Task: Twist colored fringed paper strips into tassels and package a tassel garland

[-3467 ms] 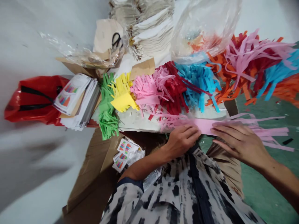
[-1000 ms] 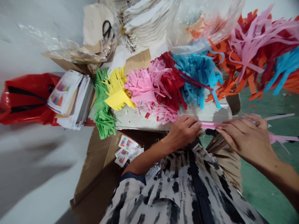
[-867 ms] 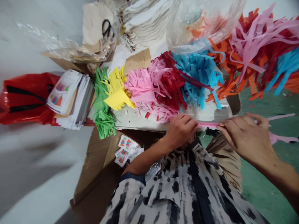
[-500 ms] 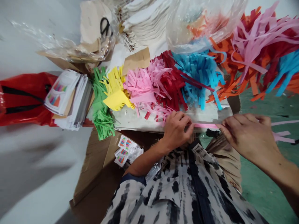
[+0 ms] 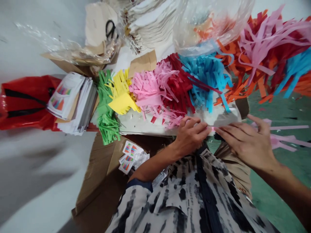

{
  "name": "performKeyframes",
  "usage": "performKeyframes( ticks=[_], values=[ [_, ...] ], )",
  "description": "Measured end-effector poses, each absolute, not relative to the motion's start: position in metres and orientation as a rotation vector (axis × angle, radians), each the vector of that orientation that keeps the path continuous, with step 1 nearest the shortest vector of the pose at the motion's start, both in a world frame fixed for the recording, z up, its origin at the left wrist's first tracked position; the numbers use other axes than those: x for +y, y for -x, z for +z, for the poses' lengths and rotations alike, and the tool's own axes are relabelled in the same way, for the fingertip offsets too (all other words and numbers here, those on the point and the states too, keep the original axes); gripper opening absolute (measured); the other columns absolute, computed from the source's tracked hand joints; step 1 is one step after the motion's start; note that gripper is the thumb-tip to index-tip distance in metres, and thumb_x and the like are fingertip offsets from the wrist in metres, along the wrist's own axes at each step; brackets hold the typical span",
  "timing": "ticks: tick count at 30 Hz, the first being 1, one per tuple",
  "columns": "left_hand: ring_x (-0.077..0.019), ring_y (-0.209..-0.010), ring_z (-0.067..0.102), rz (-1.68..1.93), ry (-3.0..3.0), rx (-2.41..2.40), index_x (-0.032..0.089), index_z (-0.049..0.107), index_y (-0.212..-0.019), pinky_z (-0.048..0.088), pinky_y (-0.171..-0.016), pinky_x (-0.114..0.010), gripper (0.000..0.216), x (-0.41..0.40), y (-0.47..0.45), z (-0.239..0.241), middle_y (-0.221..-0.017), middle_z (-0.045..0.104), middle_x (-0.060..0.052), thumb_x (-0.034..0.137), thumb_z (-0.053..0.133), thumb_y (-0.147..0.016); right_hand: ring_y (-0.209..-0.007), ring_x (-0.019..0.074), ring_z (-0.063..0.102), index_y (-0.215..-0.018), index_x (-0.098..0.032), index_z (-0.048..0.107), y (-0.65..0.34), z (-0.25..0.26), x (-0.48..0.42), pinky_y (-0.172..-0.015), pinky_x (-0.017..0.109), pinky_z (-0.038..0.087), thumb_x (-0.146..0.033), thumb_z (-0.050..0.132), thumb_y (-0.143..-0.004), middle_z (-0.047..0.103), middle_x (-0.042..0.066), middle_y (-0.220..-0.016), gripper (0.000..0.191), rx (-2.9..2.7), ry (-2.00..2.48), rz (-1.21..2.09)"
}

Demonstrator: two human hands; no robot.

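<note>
My left hand (image 5: 190,136) and my right hand (image 5: 245,142) meet at the near edge of a white board (image 5: 145,124), both closed on a rolled strip of pink fringed paper (image 5: 279,137). Only a sliver of the pink roll shows between my fingertips. Its loose pink fringes stick out to the right past my right hand. Its other fringes spread on the board just left of my left hand.
Piles of cut fringe paper lie along the board: green (image 5: 107,113), yellow (image 5: 121,94), pink (image 5: 150,89), dark red (image 5: 179,84), blue (image 5: 206,77), orange (image 5: 243,77). A stack of printed cards (image 5: 70,100), a red bag (image 5: 26,103), scissors (image 5: 110,29) and a clear plastic bag (image 5: 211,22) surround them.
The flat pink fringed sheet has been rolled into a thin strip. My right hand has slid left along it until its fingertips almost touch my left hand.
</note>
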State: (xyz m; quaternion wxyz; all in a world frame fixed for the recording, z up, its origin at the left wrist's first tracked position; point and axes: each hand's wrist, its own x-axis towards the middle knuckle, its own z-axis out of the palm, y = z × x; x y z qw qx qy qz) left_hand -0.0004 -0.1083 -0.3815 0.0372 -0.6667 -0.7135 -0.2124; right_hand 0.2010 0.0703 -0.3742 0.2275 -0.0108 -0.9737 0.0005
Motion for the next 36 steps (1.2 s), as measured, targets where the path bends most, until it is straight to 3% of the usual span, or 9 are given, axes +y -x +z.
performKeyframes(
  ticks=[5,9,13,15,21,29,36],
  values=[
    [-0.0253,-0.121,0.068,-0.679,1.958,-2.28,0.036,0.086,-0.112,0.044,-0.125,-0.055,0.024,-0.138,0.032,-0.369,-0.118,0.083,-0.001,0.019,0.074,-0.099,-0.114,0.0282,0.076,-0.153,-0.03,0.066,-0.23,-0.392,0.088,-0.117,0.057,0.045,-0.02,0.061,-0.11,0.086,0.004,-0.129,0.044,-2.642,0.052,-0.01],
    [-0.0298,-0.121,0.064,-0.848,1.666,-2.314,0.028,0.082,-0.092,0.053,-0.111,-0.053,0.017,-0.152,0.045,-0.35,-0.117,0.077,-0.007,0.014,0.074,-0.087,-0.108,0.0313,0.075,-0.132,-0.028,0.075,-0.228,-0.384,0.092,-0.12,0.062,0.043,-0.026,0.061,-0.106,0.086,0.007,-0.117,0.029,-2.59,0.073,0.025],
    [-0.0218,-0.112,0.068,-0.851,2.064,-1.964,0.026,0.082,-0.109,0.056,-0.103,-0.037,0.02,-0.125,0.018,-0.356,-0.115,0.078,-0.005,0.016,0.066,-0.103,-0.106,0.0317,0.075,-0.104,-0.027,0.076,-0.209,-0.365,0.085,-0.127,0.064,0.037,-0.03,0.066,-0.101,0.084,0.005,-0.105,0.011,-2.606,0.116,0.053],
    [-0.0195,-0.106,0.069,-0.717,2.195,-1.958,0.022,0.081,-0.112,0.056,-0.097,-0.033,0.022,-0.106,0.005,-0.368,-0.116,0.079,-0.006,0.018,0.059,-0.111,-0.105,0.0322,0.074,-0.096,-0.024,0.075,-0.203,-0.36,0.083,-0.127,0.064,0.037,-0.031,0.067,-0.103,0.083,0.007,-0.1,0.012,-2.611,0.109,0.014],
    [-0.0208,-0.101,0.067,-0.564,2.189,-2.145,0.018,0.077,-0.113,0.053,-0.092,-0.035,0.021,-0.085,-0.002,-0.388,-0.112,0.077,-0.008,0.025,0.057,-0.116,-0.103,0.0303,0.071,-0.107,-0.023,0.081,-0.196,-0.367,0.087,-0.119,0.057,0.04,-0.035,0.07,-0.11,0.083,0.006,-0.101,0.016,-2.644,0.082,0.034],
    [-0.022,-0.099,0.065,-0.542,2.157,-2.184,0.019,0.075,-0.107,0.05,-0.091,-0.037,0.028,-0.088,0.004,-0.385,-0.109,0.077,-0.008,0.035,0.056,-0.117,-0.097,0.0298,0.07,-0.098,-0.022,0.075,-0.191,-0.379,0.085,-0.112,0.052,0.039,-0.033,0.062,-0.114,0.079,0.006,-0.092,0.024,-2.609,0.127,0.043],
    [-0.0253,-0.104,0.063,-0.579,2.043,-2.423,0.021,0.075,-0.106,0.045,-0.088,-0.041,0.026,-0.092,0.013,-0.371,-0.109,0.075,-0.007,0.041,0.062,-0.115,-0.097,0.0325,0.065,-0.096,-0.023,0.07,-0.188,-0.376,0.086,-0.106,0.052,0.035,-0.045,0.043,-0.118,0.076,0.007,-0.09,0.041,-2.681,0.243,0.094]
  ],
)
